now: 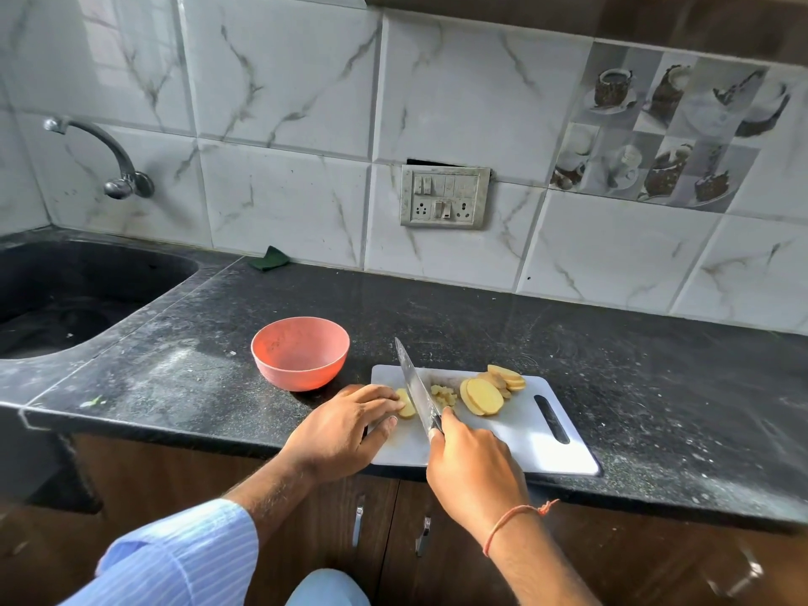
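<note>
A white cutting board (520, 435) lies at the front edge of the black counter. My right hand (472, 470) grips the handle of a large knife (415, 387), whose blade points away from me and rests beside a potato piece (406, 404). My left hand (345, 426) holds that piece down with its fingertips, thumb stretched along the board's left edge. To the right of the blade sit small potato cubes (444, 394) and several round potato slices (485, 395), some stacked at the board's far edge.
An empty pink bowl (300, 352) stands just left of the board's far corner. A dark sink (65, 295) with a wall tap (113, 164) is at far left. A green scrap (269, 259) lies by the tiled wall. A switch socket panel (444, 196) sits on the wall.
</note>
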Tool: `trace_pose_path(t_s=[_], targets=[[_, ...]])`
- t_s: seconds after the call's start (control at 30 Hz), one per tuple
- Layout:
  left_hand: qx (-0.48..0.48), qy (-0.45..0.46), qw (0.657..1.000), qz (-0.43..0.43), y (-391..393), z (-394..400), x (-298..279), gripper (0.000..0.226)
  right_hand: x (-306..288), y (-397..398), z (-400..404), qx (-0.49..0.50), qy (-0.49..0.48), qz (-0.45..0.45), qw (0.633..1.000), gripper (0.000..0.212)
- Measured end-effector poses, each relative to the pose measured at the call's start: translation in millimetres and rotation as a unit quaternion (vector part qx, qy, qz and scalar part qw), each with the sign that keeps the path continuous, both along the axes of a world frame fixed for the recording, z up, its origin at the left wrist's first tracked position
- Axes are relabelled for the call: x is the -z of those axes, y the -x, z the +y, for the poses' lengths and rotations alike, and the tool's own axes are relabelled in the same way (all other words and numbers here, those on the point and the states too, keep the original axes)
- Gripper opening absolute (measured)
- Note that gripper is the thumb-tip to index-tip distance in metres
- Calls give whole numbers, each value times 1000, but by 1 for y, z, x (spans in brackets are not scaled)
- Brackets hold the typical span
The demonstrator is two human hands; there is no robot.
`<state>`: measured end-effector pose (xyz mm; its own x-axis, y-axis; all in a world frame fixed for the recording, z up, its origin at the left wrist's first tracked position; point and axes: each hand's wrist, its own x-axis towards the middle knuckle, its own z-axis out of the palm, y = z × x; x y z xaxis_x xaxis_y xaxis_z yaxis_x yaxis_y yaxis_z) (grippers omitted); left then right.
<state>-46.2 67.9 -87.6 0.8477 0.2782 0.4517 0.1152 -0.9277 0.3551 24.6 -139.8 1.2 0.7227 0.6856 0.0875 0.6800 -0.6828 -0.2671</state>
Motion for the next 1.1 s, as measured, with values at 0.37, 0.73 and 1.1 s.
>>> trace_pose_path(t_s=[0.37,0.73,1.1], targets=[[-10,10,1000,-14,-3,2,3,42,6,0,21,1,33,6,999,32],[-14,3,1000,-16,-3,4,6,40,14,3,11,-16,73,-30,997,45],[-5,0,1000,-11,-3,3,4,38,17,-1,9,-33,84,-63,994,57]])
